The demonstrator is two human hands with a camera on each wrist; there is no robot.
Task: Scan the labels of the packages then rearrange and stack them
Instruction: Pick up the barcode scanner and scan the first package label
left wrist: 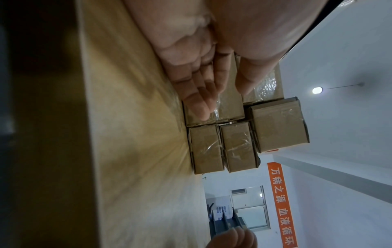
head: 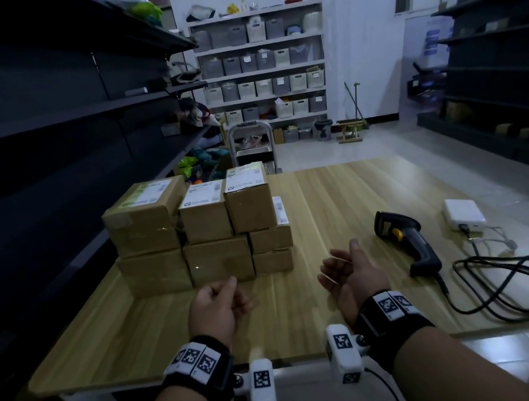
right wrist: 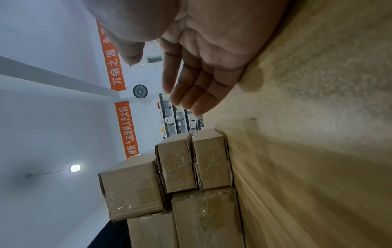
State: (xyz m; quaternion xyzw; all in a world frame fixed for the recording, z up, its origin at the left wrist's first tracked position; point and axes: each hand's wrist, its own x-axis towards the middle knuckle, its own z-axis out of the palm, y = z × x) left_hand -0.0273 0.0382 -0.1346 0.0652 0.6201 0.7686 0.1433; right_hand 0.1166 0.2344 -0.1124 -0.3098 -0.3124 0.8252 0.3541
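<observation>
Overhead, scanner lies untouched beside packages; wrist views show both hands' fingers relaxed, empty.

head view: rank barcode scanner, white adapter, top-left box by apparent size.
1. top-left box, clearly largest.
2. barcode scanner, longer than the adapter, though it also lies slightly nearer the camera.
3. white adapter, smallest.

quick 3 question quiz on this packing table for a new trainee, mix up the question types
1. True or false: the right hand holds the barcode scanner.
2. Which side of the table are the stacked boxes on: left or right?
3. Multiple choice: the white adapter lies A) on the boxes B) beyond the scanner, on the table C) in the left hand.

Key: 1 false; 2 left; 3 B
</observation>
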